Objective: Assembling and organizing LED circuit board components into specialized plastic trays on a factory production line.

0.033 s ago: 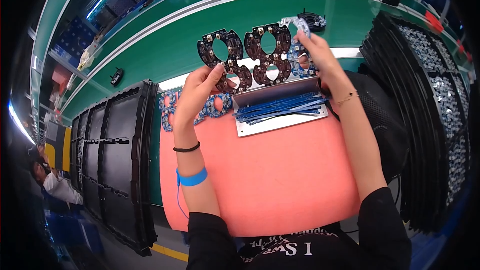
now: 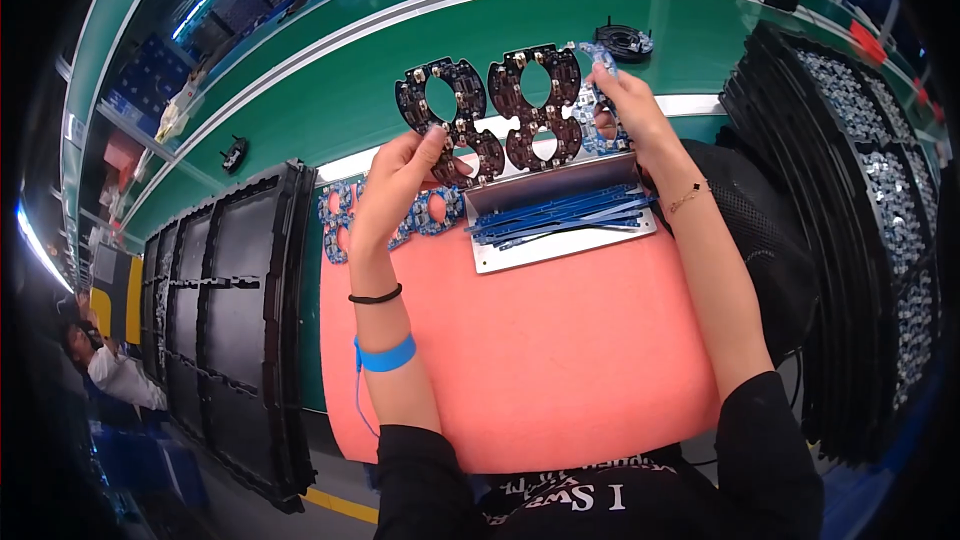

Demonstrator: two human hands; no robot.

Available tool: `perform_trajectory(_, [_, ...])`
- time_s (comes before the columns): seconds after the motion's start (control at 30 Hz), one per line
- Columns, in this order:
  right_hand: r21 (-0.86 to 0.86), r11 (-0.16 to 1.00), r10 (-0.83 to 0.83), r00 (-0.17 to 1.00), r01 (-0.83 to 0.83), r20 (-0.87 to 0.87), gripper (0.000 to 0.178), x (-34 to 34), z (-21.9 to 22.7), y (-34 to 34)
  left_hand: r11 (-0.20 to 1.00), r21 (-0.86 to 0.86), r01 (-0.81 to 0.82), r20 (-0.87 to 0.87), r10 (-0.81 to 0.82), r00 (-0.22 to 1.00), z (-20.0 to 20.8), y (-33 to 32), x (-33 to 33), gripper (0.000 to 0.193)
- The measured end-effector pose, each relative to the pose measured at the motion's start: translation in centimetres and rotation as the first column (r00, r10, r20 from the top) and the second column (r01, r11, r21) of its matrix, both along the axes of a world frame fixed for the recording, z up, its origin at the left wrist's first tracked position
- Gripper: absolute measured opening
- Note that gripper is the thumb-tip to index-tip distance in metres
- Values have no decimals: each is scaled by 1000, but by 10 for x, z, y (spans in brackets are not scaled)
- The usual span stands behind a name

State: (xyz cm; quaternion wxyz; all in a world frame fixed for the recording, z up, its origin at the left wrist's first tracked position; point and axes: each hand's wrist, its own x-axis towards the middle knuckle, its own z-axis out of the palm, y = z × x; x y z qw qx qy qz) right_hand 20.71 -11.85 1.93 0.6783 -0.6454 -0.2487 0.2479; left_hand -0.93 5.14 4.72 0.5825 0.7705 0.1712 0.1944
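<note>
My left hand [image 2: 400, 172] grips the lower part of a dark ring-shaped circuit board [image 2: 466, 90], its thumb pressed on the face. Beside that stands a second dark circuit board [image 2: 513, 97], shaped like a figure eight. My right hand [image 2: 636, 105] is closed on a blue circuit board [image 2: 598, 58], thumb on its upper edge; its fingers are partly hidden behind. Below the boards sits a metal holder [image 2: 560, 252] with a pile of thin blue strips [image 2: 560, 217]. Several blue ring-shaped boards [image 2: 436, 210] lie left of it, partly covered by my left forearm.
A pink mat [image 2: 540, 360] covers the near bench. Stacked black trays [image 2: 235, 310] stand at left; more trays filled with boards [image 2: 850, 190] rise at right. A coiled black cable [image 2: 625, 42] lies on the green bench top. A blue wrist strap [image 2: 386, 354] trails a cord.
My right hand has shifted slightly, and the upper end of the blue board has swung inward and down. The left hand stays almost still on the dark board.
</note>
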Motion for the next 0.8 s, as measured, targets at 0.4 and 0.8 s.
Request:
perform_trajectory(0.4, [241,963,-173,961,119,217,38,11,16,-14,954,-163,-252,45,263,964,-40,11,23,41])
perform_trajectory(0.8, [118,968,100,769,-223,631,23,-39,50,-7,902,-245,-355,450,430,782,44,-13,-26,41])
